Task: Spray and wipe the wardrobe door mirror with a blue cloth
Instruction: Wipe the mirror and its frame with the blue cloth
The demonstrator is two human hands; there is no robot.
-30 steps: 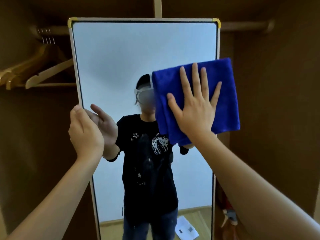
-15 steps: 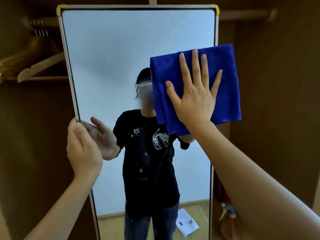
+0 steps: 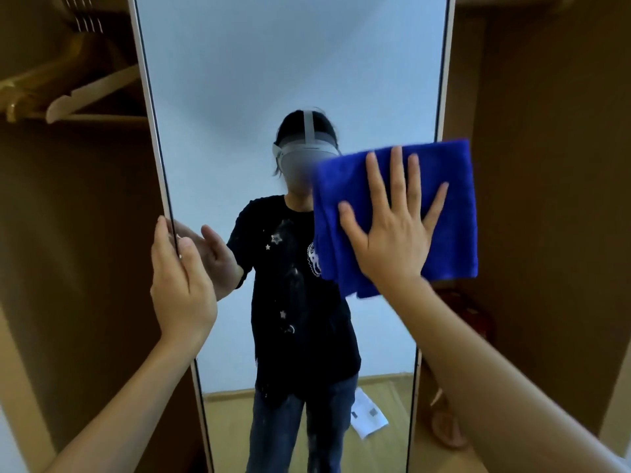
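Blue cloth (image 3: 440,172): folded into a rough rectangle, it lay flat against the right side of the mirror at about mid-height, its right part overhanging the frame edge and covering some of the brown panel beyond.
Right hand (image 3: 392,233): it was pressed palm-down on the cloth with all five fingers straight and fanned apart, fingertips pointing up, the thumb out to the left; nothing was curled round the fabric.
Left hand (image 3: 182,285): it held the mirror's left edge, the thumb lying over the front of the frame onto the glass; the fingers went behind the edge, where only their reflection showed.
Mirror (image 3: 273,80): tall and narrow in a thin white frame (image 3: 150,97), it ran out of the picture at top and bottom. The glass showed a pale wall, a strip of wooden floor with a white sheet of paper lying on it, and the person in a dark printed T-shirt, jeans and a grey head-worn device.
Left side of the head view: brown wardrobe interior (image 3: 68,233) with pale wooden hangers (image 3: 88,93) hanging near the top, just beside the mirror frame.
Right side of the head view: a plain brown panel (image 3: 546,165); low down near the mirror's right edge sat some reddish things, too blurred to make out.
Forearms: both were bare and reached in from the bottom corners towards the mirror.
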